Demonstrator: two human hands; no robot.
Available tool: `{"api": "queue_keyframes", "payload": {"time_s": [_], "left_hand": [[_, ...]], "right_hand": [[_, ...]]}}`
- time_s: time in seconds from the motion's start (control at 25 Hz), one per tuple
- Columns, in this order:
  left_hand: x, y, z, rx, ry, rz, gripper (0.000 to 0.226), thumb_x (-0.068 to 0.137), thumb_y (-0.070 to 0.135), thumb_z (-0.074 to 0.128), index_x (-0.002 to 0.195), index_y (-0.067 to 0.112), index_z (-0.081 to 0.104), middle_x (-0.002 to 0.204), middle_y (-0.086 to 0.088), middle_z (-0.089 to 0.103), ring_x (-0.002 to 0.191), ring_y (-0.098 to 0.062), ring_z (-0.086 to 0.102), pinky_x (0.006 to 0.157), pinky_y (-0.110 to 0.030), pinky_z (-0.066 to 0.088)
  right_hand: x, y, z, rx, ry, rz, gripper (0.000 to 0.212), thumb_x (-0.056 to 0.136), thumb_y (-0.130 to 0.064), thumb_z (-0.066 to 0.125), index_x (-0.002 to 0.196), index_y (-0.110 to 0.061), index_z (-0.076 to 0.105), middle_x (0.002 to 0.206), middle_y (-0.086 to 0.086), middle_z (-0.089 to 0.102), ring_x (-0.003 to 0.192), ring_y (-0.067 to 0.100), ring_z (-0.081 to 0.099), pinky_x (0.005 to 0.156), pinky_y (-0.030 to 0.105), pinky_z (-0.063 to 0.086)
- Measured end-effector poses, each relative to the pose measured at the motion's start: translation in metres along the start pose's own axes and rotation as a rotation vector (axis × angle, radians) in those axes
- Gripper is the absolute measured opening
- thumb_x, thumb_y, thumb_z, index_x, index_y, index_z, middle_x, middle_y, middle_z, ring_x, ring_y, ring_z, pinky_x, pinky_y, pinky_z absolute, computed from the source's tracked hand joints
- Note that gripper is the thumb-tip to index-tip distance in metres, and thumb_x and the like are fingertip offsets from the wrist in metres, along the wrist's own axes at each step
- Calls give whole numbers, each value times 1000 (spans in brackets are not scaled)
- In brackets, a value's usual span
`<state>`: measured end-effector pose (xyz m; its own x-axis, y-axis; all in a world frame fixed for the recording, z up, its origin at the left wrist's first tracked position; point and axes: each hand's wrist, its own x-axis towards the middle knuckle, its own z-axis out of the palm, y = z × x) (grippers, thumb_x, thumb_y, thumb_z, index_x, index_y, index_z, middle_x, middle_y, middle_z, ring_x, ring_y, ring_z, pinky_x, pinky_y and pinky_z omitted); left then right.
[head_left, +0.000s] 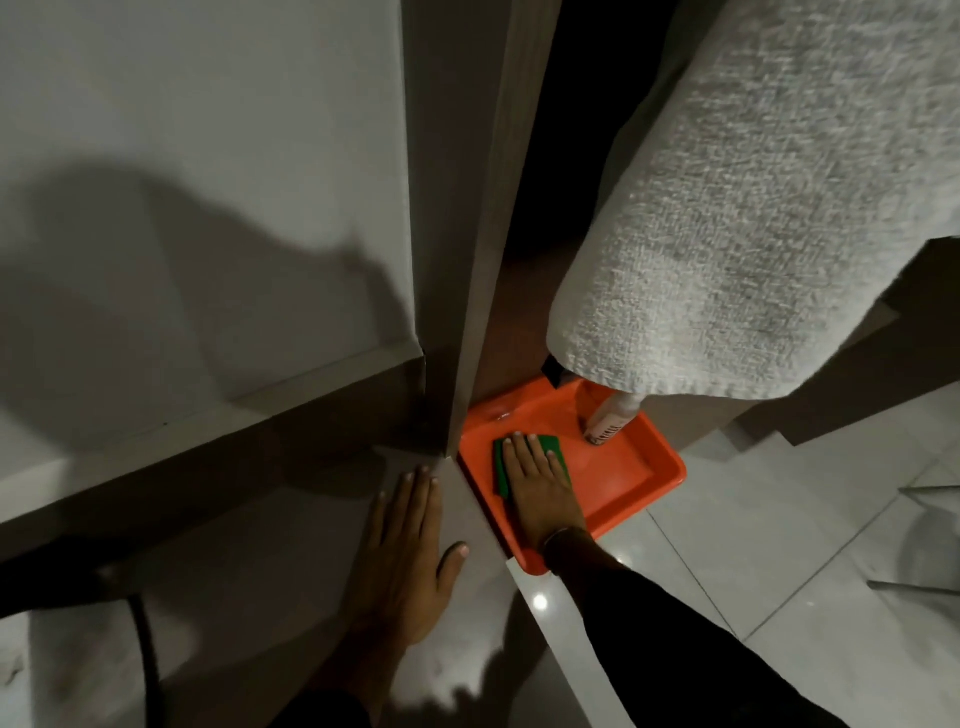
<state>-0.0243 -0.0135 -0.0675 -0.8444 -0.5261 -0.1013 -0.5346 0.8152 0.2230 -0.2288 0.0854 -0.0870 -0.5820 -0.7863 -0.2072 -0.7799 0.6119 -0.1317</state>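
Observation:
An orange tray (639, 467) lies on the pale tiled floor next to a door edge. In it lies a green folded cloth (501, 467), and my right hand (537, 483) presses flat on it with straight fingers. A pale spray bottle (610, 418) stands in the tray's far corner, its top hidden behind a hanging towel. My left hand (405, 556) rests flat with spread fingers on the floor at the foot of the door edge (478, 291).
A large white towel (753, 218) hangs at the upper right, over the tray's far side. A white wall or cabinet panel (208, 182) fills the left. A metal chair frame (930, 540) stands on the tiled floor (779, 545) at the right edge.

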Motion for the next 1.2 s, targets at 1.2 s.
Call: {"api": "queue_keyframes", "payload": {"time_s": [1.2], "left_hand": [[-285, -226, -169, -757, 272, -527, 144, 68, 58, 92, 166, 17, -6, 175, 2, -12, 158, -13, -12, 128, -34, -3]], "right_hand": [[-165, -367, -132, 145, 179, -478, 75, 91, 6, 47, 157, -22, 24, 164, 3, 29, 152, 22, 22, 120, 32, 17]]}}
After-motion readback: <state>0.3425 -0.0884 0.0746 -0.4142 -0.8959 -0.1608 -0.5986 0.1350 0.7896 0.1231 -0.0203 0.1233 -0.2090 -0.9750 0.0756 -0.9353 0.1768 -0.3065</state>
